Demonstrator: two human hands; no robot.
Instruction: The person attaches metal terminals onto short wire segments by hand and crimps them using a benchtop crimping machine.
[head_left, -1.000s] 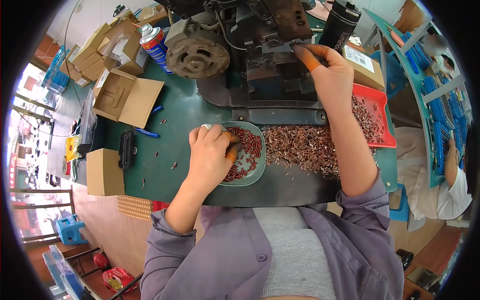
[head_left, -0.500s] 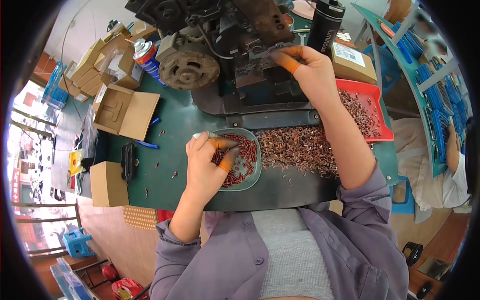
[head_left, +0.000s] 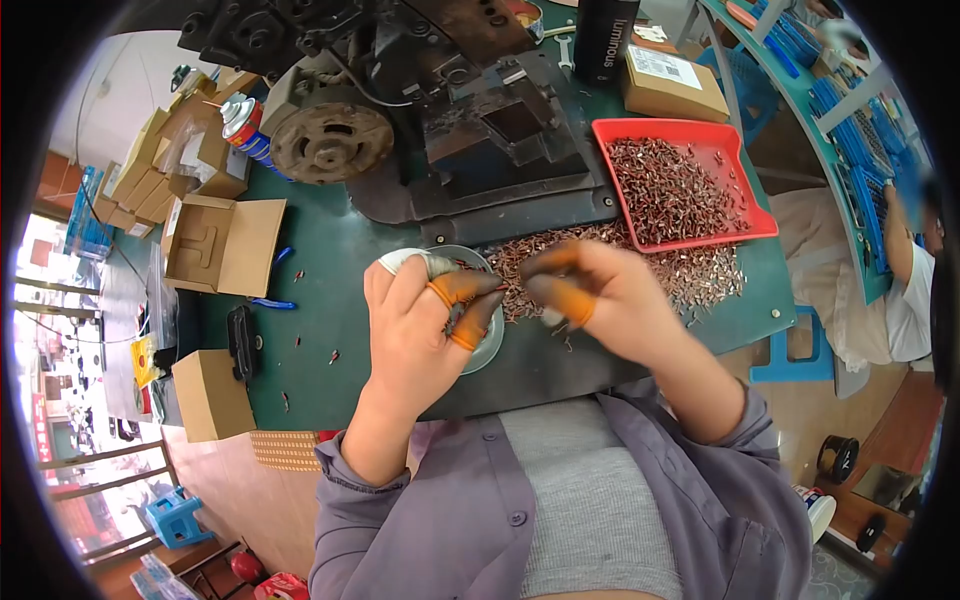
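My left hand (head_left: pixel 420 320), with orange and dark finger covers, is closed in a pinch over the green bowl (head_left: pixel 484 352); a tiny reddish part shows at its fingertips. Close beside it on the right, my right hand (head_left: pixel 590 300) has its covered fingers bent together, blurred, and what they hold is hidden. Under and behind my right hand lies a pile of small copper-coloured parts (head_left: pixel 700 276). A red tray (head_left: pixel 755 222) full of similar parts stands behind the pile. The black machine (head_left: pixel 510 125) is beyond both hands.
A spray can (head_left: pixel 243 125), open cardboard box (head_left: pixel 250 240) and blue-handled tool (head_left: pixel 273 303) are on the left. A black bottle (head_left: pixel 603 40) and a labelled box (head_left: pixel 672 82) stand at the back right. A co-worker's arm (head_left: pixel 900 240) shows at the far right table.
My right hand has come down from the machine to beside my left hand. My left hand still pinches over the bowl. The view has shifted, showing more of the red tray.
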